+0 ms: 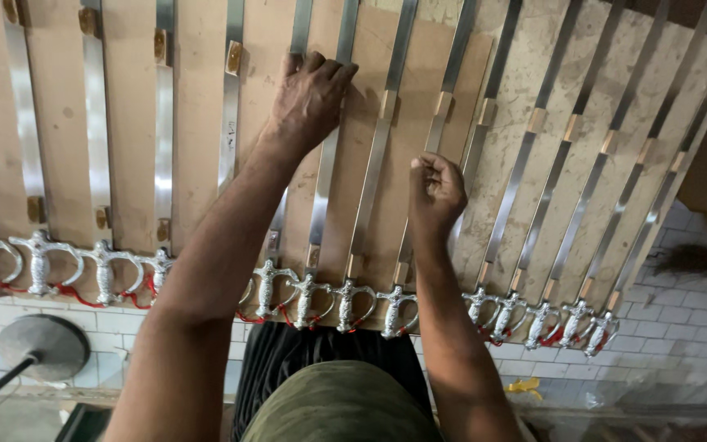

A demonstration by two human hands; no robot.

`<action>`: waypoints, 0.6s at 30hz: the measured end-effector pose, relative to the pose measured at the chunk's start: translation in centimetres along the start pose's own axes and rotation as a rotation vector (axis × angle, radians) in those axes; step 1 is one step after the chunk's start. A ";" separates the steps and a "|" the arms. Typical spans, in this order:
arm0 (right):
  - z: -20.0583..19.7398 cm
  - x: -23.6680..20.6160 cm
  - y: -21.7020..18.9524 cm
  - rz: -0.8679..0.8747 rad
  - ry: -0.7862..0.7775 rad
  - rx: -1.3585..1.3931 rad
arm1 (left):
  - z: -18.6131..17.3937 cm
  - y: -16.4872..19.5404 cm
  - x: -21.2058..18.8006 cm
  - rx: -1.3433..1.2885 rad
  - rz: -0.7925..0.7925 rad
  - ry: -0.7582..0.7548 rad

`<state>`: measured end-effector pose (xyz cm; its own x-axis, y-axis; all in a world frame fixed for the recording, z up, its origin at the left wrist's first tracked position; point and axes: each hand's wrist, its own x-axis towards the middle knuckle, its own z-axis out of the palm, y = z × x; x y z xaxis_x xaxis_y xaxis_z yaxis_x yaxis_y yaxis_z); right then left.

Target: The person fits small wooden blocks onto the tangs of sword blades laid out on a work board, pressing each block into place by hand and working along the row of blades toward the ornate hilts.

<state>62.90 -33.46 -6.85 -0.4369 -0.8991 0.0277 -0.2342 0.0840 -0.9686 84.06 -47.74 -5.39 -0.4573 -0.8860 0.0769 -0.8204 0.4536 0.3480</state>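
Barely apart: swords (380, 155) under hands (308, 98).

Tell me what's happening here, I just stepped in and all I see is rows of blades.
A person leans over a brown board where many slim steel swords lie side by side, silver hilts toward them with red cord at the guards. The left hand presses flat on one blade near the middle of the row. The right hand is curled, fingertips pinching at the edge of a neighbouring blade. What it pinches is too small to tell. A round grey disc sits lower left.
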 end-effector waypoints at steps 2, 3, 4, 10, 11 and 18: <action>-0.7 0.2 -0.4 0.030 -0.114 0.149 | -0.4 1.1 -1.0 -0.177 -0.059 0.085; -0.9 0.4 -0.9 0.047 -0.174 0.227 | -0.8 2.0 -2.0 -0.261 -0.091 0.129; -1.2 0.6 -1.5 0.037 -0.282 0.275 | -1.1 3.4 -3.5 -0.638 -0.286 0.084; -1.6 -0.2 -4.5 0.202 -0.722 0.388 | -1.7 9.8 -12.4 -1.381 -0.565 0.020; -1.4 -0.5 -4.6 0.167 -0.728 0.295 | -1.4 10.4 -13.1 -1.455 -0.598 0.066; 0.5 -0.7 -5.0 0.228 -0.832 0.379 | -0.2 10.4 -14.7 -1.816 -0.702 0.263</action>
<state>64.82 -33.47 -2.20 0.3579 -0.9083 -0.2164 0.1423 0.2821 -0.9488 82.31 -30.01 -2.76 -0.0680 -0.9029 -0.4245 0.5376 -0.3916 0.7468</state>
